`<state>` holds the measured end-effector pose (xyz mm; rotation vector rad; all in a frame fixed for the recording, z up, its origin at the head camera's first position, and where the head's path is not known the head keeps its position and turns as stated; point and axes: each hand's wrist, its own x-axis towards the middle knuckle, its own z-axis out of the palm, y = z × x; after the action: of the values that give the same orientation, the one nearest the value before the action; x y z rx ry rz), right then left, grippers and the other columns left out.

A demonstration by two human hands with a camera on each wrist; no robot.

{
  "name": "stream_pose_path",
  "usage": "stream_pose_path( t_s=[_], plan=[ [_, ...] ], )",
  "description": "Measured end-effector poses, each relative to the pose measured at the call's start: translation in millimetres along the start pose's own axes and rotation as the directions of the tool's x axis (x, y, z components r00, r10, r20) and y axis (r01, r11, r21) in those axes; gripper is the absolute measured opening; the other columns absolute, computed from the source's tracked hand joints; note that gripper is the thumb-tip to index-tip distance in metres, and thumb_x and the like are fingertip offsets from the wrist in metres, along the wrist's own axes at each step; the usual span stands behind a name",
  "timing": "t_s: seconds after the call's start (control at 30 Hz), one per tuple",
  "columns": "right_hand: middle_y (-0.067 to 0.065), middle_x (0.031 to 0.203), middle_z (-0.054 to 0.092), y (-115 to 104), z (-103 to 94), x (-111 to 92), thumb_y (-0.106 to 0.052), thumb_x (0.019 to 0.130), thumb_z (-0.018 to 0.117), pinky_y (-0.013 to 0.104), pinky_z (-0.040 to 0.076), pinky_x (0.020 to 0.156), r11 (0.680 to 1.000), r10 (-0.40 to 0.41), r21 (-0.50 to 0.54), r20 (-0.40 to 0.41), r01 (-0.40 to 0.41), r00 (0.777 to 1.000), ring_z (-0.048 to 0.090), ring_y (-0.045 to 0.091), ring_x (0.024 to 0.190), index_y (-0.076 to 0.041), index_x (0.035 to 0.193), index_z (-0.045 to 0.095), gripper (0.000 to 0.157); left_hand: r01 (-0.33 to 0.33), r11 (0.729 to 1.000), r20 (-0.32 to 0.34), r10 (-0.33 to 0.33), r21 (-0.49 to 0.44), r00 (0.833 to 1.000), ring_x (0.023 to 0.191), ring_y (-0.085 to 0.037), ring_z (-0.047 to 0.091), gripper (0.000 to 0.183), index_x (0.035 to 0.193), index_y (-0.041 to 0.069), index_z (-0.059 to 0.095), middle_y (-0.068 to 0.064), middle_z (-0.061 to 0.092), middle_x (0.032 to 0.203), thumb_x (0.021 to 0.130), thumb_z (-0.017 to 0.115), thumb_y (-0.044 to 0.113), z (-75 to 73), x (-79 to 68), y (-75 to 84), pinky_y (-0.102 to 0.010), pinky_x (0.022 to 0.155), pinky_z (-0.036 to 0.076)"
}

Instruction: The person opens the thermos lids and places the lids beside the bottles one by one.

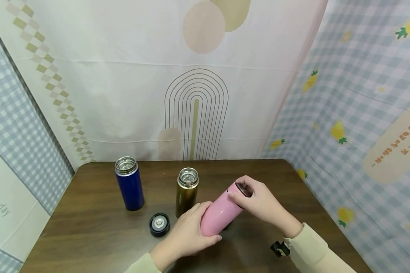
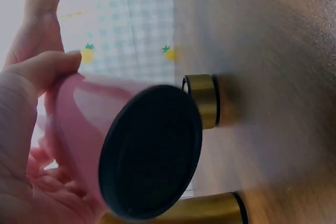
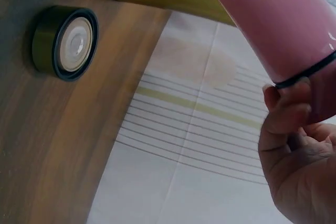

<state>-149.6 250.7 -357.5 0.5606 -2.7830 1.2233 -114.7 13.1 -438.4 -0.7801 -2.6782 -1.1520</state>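
Observation:
A pink thermos bottle is tilted above the table, its top leaning up to the right. My left hand grips its lower body; in the left wrist view the black base faces the camera. On the bottle's lid, the fingers of my right hand pinch from the sides, and a dark seam marks where lid meets body. Just behind my left hand stands a lidless gold thermos. A gold lid lies on the table, mostly hidden behind the pink bottle in the head view.
A lidless blue thermos stands at the left of the brown wooden table. Nearby, a dark lid rests with its inside facing up. Patterned cloths hang behind the table and along both sides.

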Motion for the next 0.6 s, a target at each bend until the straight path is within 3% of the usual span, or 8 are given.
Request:
stream_pose_path(
  t_s=[0.1, 0.2, 0.27, 0.43, 0.5, 0.6],
  plan=[
    [-0.005, 0.087, 0.063, -3.1, -0.6, -1.9, -0.044, 0.084, 0.073, 0.029, 0.049, 0.060, 0.999, -0.048, 0.005, -0.003, 0.048, 0.999, 0.057, 0.014, 0.073, -0.029, 0.103, 0.061, 0.026, 0.005, 0.995, 0.086, 0.004, -0.103, 0.996, 0.089, -0.005, 0.056, 0.078, 0.136, 0.028, 0.048, 0.013, 0.058, 0.113, 0.069, 0.080, 0.053, -4.7, -0.8, -2.0, -0.029, 0.074, 0.049],
    [-0.006, 0.096, 0.064, -6.4, -3.1, -2.2, -0.036, 0.084, 0.075, 0.030, 0.050, 0.066, 0.992, -0.116, 0.044, 0.030, 0.114, 0.993, 0.059, 0.014, 0.080, -0.027, 0.108, 0.061, 0.029, 0.020, 0.970, 0.180, 0.024, -0.241, 0.983, 0.087, -0.004, 0.058, 0.075, 0.136, 0.030, 0.047, 0.014, 0.060, 0.108, 0.072, 0.079, 0.054, -8.8, -1.2, -5.5, -0.028, 0.074, 0.049],
    [-0.006, 0.102, 0.063, -7.6, -4.7, -1.5, -0.033, 0.085, 0.075, 0.031, 0.051, 0.070, 0.987, -0.146, 0.076, 0.071, 0.140, 0.987, 0.060, 0.015, 0.085, -0.028, 0.114, 0.060, 0.033, 0.029, 0.957, 0.203, 0.032, -0.289, 0.979, 0.089, -0.005, 0.058, 0.073, 0.137, 0.030, 0.046, 0.013, 0.059, 0.109, 0.074, 0.078, 0.052, -9.9, -1.9, -8.0, -0.029, 0.076, 0.049],
    [-0.009, 0.112, 0.061, -7.8, -6.6, 1.7, -0.038, 0.087, 0.072, 0.032, 0.051, 0.076, 0.992, -0.122, 0.056, 0.136, 0.116, 0.983, 0.060, 0.013, 0.094, -0.033, 0.127, 0.053, 0.045, 0.022, 0.975, 0.090, -0.002, -0.220, 0.996, 0.096, -0.008, 0.053, 0.073, 0.137, 0.029, 0.044, 0.011, 0.052, 0.118, 0.075, 0.080, 0.041, -8.0, -2.7, -10.8, -0.031, 0.079, 0.047],
    [-0.010, 0.115, 0.061, -7.4, -6.5, 2.3, -0.042, 0.087, 0.071, 0.031, 0.050, 0.078, 0.996, -0.090, 0.017, 0.119, 0.088, 0.989, 0.060, 0.010, 0.095, -0.031, 0.128, 0.052, 0.047, 0.029, 0.983, 0.045, -0.021, -0.183, 0.999, 0.096, -0.008, 0.053, 0.073, 0.137, 0.027, 0.045, 0.011, 0.052, 0.118, 0.074, 0.081, 0.038, -6.8, -2.7, -10.8, -0.032, 0.080, 0.047],
    [-0.011, 0.112, 0.062, -7.7, -5.5, 3.3, -0.048, 0.087, 0.068, 0.030, 0.050, 0.070, 0.999, -0.032, -0.034, 0.077, 0.035, 0.997, 0.061, 0.012, 0.084, -0.028, 0.124, 0.056, 0.044, 0.035, 0.987, 0.016, -0.033, -0.154, 0.999, 0.095, -0.009, 0.052, 0.074, 0.136, 0.025, 0.046, 0.010, 0.052, 0.115, 0.073, 0.082, 0.037, -5.3, -2.8, -10.6, -0.032, 0.080, 0.047]
  ],
)
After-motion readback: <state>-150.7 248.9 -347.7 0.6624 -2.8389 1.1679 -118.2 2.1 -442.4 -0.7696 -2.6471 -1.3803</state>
